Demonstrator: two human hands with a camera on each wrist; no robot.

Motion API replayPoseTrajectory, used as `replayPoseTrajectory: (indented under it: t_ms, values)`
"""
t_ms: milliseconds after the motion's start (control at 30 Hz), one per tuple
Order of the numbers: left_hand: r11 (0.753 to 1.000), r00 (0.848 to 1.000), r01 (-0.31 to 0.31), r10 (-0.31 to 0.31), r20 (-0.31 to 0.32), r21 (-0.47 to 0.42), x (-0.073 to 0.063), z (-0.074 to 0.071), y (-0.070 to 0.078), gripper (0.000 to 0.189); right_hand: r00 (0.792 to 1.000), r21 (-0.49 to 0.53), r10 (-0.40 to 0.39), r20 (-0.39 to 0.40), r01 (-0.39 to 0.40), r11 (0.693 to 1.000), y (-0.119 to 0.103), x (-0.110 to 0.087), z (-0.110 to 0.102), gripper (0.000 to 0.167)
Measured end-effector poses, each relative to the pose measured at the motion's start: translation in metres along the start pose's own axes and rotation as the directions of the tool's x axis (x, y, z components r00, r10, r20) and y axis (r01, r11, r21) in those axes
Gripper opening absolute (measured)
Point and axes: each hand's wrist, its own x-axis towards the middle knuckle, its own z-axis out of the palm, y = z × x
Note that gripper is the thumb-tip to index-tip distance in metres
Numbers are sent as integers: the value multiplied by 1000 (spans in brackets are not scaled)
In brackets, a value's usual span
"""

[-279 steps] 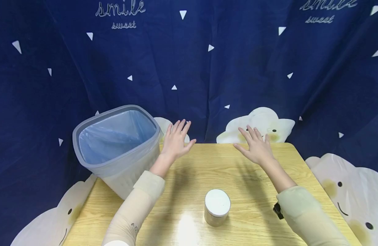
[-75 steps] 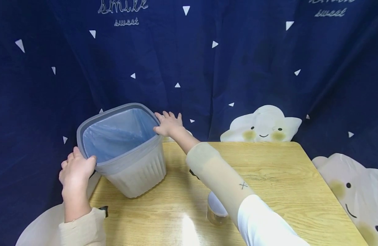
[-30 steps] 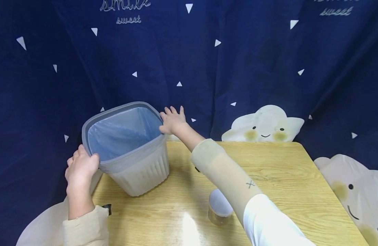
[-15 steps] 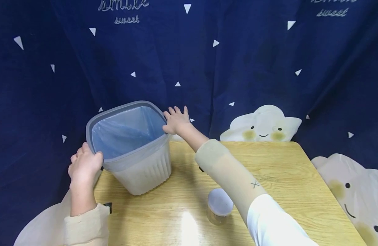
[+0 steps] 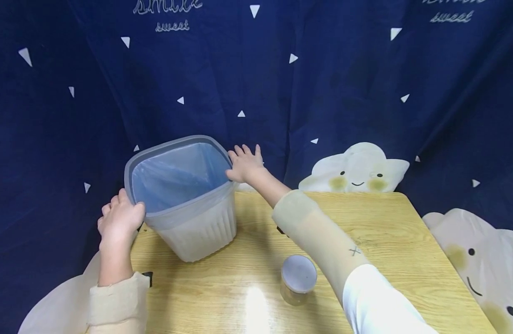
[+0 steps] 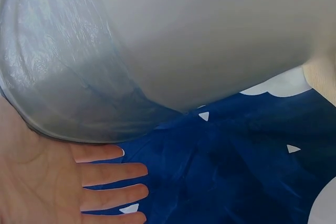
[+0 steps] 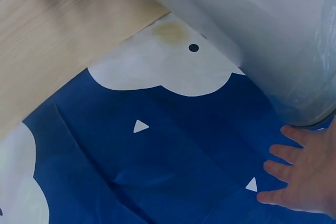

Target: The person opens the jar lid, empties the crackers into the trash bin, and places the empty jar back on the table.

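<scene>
A whitish ribbed trash can [image 5: 202, 232] with a grey rim stands tilted on the left of the table in the head view. A thin clear bag [image 5: 173, 178] lines it and looks bluish inside. My left hand [image 5: 122, 215] touches the rim at the near left corner; in the left wrist view its fingers [image 6: 113, 174] lie straight below the rim. On the opposite side my right hand [image 5: 246, 164] touches the rim, its fingers [image 7: 283, 171] straight and spread in the right wrist view. A clear jar with a white lid [image 5: 299, 273] stands beside my right forearm.
The wooden table [image 5: 377, 241] carries the can and the jar. A dark blue curtain [image 5: 344, 83] with white triangles and smiling clouds [image 5: 358, 169] hangs behind the table and at its sides.
Earliest, both hands hovered over the table apart from the can. They then came to its opposite sides, and the can has since shifted right with them. The jar stays put.
</scene>
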Motion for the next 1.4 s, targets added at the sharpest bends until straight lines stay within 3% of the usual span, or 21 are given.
replayPoseTrajectory:
  t_ms: [700,1400]
  values:
    - [998,999,-41,42,-17,46,10,3,6,67,999,48,38,9,-38,998,11,-10,1,67]
    - [998,998,-54,55,-14,20,16,3,8,64,999,56,46,10,-46,997,11,-12,1,67]
